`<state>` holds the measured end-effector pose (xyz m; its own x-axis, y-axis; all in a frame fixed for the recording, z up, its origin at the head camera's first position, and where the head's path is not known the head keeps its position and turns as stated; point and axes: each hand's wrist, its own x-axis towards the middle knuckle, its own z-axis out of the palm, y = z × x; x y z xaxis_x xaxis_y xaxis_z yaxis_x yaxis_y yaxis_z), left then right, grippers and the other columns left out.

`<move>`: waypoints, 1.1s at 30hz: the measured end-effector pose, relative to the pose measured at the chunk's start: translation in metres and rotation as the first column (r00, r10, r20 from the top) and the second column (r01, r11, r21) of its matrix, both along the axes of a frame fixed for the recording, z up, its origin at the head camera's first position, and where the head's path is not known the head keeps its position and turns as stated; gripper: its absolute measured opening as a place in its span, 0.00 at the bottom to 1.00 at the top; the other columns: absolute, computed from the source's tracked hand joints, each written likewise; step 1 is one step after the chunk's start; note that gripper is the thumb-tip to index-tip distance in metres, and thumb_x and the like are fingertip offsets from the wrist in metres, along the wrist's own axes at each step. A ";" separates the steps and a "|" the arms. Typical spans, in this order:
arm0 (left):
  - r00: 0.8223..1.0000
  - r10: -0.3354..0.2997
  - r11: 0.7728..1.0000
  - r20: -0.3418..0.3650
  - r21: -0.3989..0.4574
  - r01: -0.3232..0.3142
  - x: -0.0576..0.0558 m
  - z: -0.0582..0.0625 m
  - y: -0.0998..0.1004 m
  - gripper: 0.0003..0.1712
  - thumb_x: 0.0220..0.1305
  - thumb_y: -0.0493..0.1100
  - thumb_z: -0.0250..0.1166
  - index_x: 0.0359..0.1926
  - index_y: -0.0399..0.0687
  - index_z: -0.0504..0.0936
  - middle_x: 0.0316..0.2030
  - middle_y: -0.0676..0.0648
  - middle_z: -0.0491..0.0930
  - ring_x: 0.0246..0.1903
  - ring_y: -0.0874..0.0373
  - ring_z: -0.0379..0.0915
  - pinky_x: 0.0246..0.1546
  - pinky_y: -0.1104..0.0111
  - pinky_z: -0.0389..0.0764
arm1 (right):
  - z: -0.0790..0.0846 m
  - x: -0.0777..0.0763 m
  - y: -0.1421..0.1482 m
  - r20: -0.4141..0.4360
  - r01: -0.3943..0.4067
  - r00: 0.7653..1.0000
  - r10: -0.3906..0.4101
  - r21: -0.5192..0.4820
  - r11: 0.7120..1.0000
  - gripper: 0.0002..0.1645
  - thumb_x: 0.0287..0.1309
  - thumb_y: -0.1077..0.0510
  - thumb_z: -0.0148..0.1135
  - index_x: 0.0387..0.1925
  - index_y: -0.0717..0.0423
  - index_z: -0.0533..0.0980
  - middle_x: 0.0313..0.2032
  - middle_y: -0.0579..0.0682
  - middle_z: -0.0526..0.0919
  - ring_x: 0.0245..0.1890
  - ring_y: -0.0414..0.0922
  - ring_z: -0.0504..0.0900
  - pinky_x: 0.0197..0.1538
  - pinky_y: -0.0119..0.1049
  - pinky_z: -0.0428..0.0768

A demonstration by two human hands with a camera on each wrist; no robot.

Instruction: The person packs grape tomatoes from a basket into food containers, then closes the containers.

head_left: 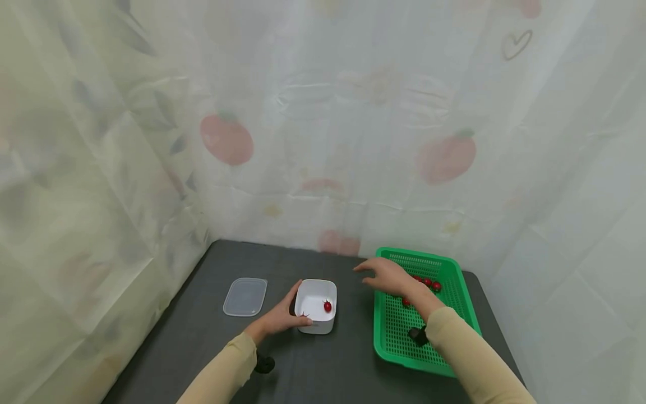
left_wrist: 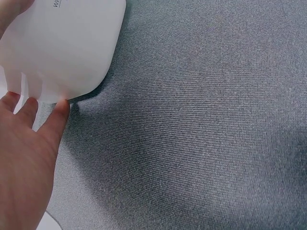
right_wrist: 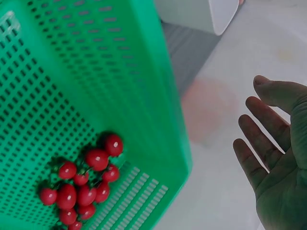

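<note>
My left hand point(head_left: 279, 317) holds a small white square container point(head_left: 316, 326) by its left side, thumb along the near side and fingers at the far left. In the left wrist view the fingertips of the left hand point(left_wrist: 29, 148) press against its wall. Inside lies a cherry tomato point(head_left: 327, 306); the stem of another shows by the near left corner. My right hand point(head_left: 391, 276) is over the left rim of a green basket point(head_left: 393, 354), fingers spread and nothing in them. Several cherry tomatoes point(right_wrist: 86, 195) are clustered at one end of the basket.
A translucent lid point(head_left: 245, 297) lies flat on the dark grey table point(head_left: 323, 376), left of the container. Fruit-printed curtains point(head_left: 323, 140) hang behind the table and along both sides. The basket's raised rim stands between its tomatoes and the container.
</note>
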<state>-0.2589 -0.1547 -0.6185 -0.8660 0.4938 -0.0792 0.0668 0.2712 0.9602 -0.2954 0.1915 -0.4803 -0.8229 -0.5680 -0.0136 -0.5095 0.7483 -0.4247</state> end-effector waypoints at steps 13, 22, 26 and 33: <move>1.000 -0.012 1.000 -0.005 0.019 0.012 -0.001 -0.003 0.000 0.68 0.61 0.44 0.76 0.83 0.53 0.32 0.79 0.37 0.45 0.68 0.38 0.55 0.67 0.43 0.61 | -0.003 0.004 0.051 0.005 0.097 0.995 -0.097 0.013 0.995 0.22 0.69 0.61 0.62 0.63 0.49 0.80 0.58 0.48 0.81 0.48 0.49 0.81 0.55 0.51 0.77; 1.000 0.005 1.000 -0.011 -0.018 -0.005 0.000 -0.002 0.000 0.69 0.60 0.45 0.77 0.83 0.50 0.33 0.79 0.36 0.44 0.69 0.39 0.54 0.67 0.45 0.59 | -0.015 0.002 0.080 -0.014 0.141 0.990 -0.141 0.033 0.989 0.22 0.65 0.65 0.60 0.59 0.52 0.82 0.59 0.53 0.82 0.39 0.46 0.75 0.45 0.45 0.73; 1.000 0.011 1.000 -0.013 -0.015 -0.011 0.001 -0.002 0.001 0.69 0.59 0.45 0.77 0.83 0.50 0.33 0.79 0.35 0.43 0.69 0.38 0.55 0.67 0.45 0.59 | -0.018 0.002 0.089 -0.007 0.153 0.988 -0.153 0.034 0.988 0.23 0.64 0.66 0.60 0.59 0.55 0.82 0.59 0.57 0.82 0.34 0.48 0.76 0.43 0.46 0.74; 0.999 0.025 0.999 -0.022 -0.040 -0.026 0.001 -0.001 0.002 0.69 0.58 0.46 0.78 0.83 0.53 0.35 0.79 0.36 0.43 0.70 0.39 0.54 0.67 0.45 0.57 | -0.025 0.006 0.104 -0.004 0.163 0.987 -0.163 0.053 0.985 0.21 0.62 0.67 0.62 0.57 0.60 0.82 0.56 0.61 0.83 0.48 0.56 0.81 0.46 0.52 0.78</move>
<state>-0.2584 -0.1531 -0.6196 -0.8800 0.4682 -0.0794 0.0802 0.3114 0.9469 -0.2898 0.2958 -0.5049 -0.9044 -0.4248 -0.0403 -0.3787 0.8427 -0.3827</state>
